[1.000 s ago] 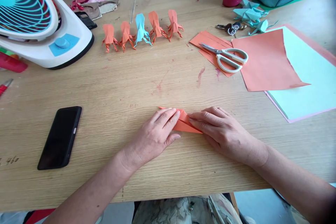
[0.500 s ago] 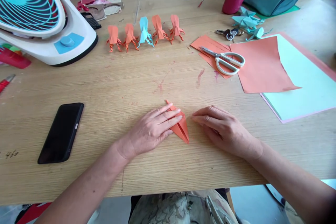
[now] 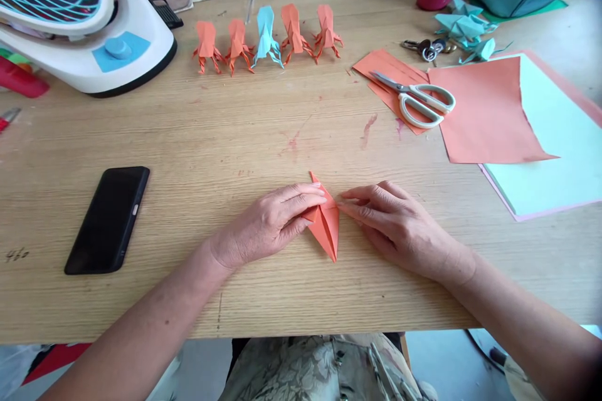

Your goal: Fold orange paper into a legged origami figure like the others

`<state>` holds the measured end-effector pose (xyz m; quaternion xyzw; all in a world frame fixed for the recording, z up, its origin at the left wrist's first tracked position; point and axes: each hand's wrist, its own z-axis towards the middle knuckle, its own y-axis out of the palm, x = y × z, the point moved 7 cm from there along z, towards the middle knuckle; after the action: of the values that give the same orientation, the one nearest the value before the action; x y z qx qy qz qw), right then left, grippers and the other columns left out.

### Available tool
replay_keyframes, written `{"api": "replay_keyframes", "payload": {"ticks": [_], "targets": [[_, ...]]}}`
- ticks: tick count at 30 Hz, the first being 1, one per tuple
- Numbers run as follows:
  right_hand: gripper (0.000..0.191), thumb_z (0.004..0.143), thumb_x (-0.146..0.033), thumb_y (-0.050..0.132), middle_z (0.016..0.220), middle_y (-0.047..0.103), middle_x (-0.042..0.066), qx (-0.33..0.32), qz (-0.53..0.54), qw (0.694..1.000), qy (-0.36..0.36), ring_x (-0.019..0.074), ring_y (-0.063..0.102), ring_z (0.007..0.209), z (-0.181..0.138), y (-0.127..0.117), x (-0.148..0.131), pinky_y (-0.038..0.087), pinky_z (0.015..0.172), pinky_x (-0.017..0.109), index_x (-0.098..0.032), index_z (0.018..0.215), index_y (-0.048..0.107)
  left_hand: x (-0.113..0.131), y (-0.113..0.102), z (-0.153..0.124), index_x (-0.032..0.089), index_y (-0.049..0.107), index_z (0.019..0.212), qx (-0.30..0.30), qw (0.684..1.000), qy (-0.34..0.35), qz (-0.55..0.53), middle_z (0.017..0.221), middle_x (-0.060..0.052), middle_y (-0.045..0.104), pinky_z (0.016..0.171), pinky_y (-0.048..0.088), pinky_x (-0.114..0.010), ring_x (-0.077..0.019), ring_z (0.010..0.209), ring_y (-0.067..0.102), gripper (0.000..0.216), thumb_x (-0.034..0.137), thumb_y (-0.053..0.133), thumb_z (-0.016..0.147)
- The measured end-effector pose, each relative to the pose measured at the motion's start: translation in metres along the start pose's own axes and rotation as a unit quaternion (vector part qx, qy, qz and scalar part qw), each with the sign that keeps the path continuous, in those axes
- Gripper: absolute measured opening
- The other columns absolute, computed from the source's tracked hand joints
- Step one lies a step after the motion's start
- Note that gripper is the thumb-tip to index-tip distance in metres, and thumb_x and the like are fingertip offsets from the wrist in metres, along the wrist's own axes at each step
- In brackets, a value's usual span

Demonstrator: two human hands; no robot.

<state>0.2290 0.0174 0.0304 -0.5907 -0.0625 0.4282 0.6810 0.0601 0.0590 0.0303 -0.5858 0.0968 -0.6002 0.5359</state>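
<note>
A piece of folded orange paper (image 3: 325, 229), pointed at top and bottom with a slit down its lower half, lies on the table in front of me. My left hand (image 3: 277, 216) grips its left side, fingers on top and thumb at the lower edge. At the right corner, the fingertips of my right hand (image 3: 395, 225) pinch the paper. Part of the left side is hidden under my left fingers.
Several folded paper figures (image 3: 266, 37) stand in a row farther back. Scissors (image 3: 426, 100) rest on orange paper strips and sheets (image 3: 484, 109) at the right. A phone (image 3: 108, 219) lies left, below a white fan (image 3: 126, 44). Keys (image 3: 430, 49) and blue folded figures (image 3: 465, 25) sit back right.
My right fingertips have come from beside the paper onto its right corner. My left fingers have drawn back from lying flat across it to its left side. The view has tilted down slightly.
</note>
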Motion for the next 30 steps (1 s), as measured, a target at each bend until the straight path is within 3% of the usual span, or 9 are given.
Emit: {"api": "replay_keyframes", "payload": {"ticks": [5, 13, 18, 24, 30], "targets": [[0.043, 0.097, -0.007, 0.048, 0.127, 0.064, 0.015, -0.001, -0.009, 1.000, -0.001, 0.0256, 0.058, 0.102, 0.000, 0.001, -0.001, 0.051, 0.090, 0.044, -0.019, 0.136, 0.060, -0.002, -0.003, 0.000, 0.014, 0.060, 0.130, 0.023, 1.000, 0.000, -0.016, 0.132, -0.013, 0.067, 0.113, 0.050, -0.039, -0.0208, 0.132, 0.059, 0.030, 0.012, 0.053, 0.100], [0.049, 0.099, -0.011, 0.046, 0.131, 0.063, 0.014, -0.027, -0.012, 1.000, 0.004, 0.0266, 0.059, 0.103, -0.001, 0.004, -0.001, 0.052, 0.089, 0.045, -0.024, 0.146, 0.053, -0.001, -0.001, 0.000, 0.019, 0.055, 0.135, 0.003, 1.000, -0.008, -0.005, 0.137, -0.010, 0.065, 0.115, 0.049, -0.042, -0.0203, 0.133, 0.058, 0.042, 0.005, 0.056, 0.096], [0.043, 0.100, -0.012, 0.046, 0.129, 0.064, 0.013, -0.026, -0.019, 0.999, -0.007, 0.0261, 0.058, 0.099, 0.001, 0.005, -0.005, 0.052, 0.086, 0.045, -0.021, 0.141, 0.057, 0.001, -0.003, 0.000, 0.018, 0.056, 0.123, 0.001, 1.000, -0.023, 0.014, 0.134, -0.011, 0.065, 0.112, 0.050, -0.039, -0.0207, 0.132, 0.058, 0.030, 0.006, 0.057, 0.096], [0.042, 0.099, -0.007, 0.048, 0.130, 0.065, 0.013, -0.016, -0.033, 0.999, -0.033, 0.0263, 0.058, 0.097, 0.002, 0.007, -0.011, 0.053, 0.082, 0.044, -0.018, 0.139, 0.057, 0.003, -0.010, -0.002, 0.017, 0.066, 0.096, 0.047, 0.994, -0.030, 0.097, 0.094, -0.006, 0.066, 0.085, 0.053, -0.034, -0.0185, 0.091, 0.060, 0.007, 0.011, 0.063, 0.094], [0.045, 0.102, -0.010, 0.044, 0.137, 0.062, 0.014, -0.042, -0.008, 0.998, -0.047, 0.0269, 0.059, 0.105, 0.001, 0.009, -0.012, 0.055, 0.087, 0.046, -0.020, 0.144, 0.053, 0.000, -0.008, -0.004, 0.016, 0.071, 0.092, 0.073, 0.995, -0.042, 0.050, 0.085, -0.004, 0.067, 0.076, 0.050, -0.027, -0.0147, 0.081, 0.060, 0.009, 0.018, 0.063, 0.097]]}}
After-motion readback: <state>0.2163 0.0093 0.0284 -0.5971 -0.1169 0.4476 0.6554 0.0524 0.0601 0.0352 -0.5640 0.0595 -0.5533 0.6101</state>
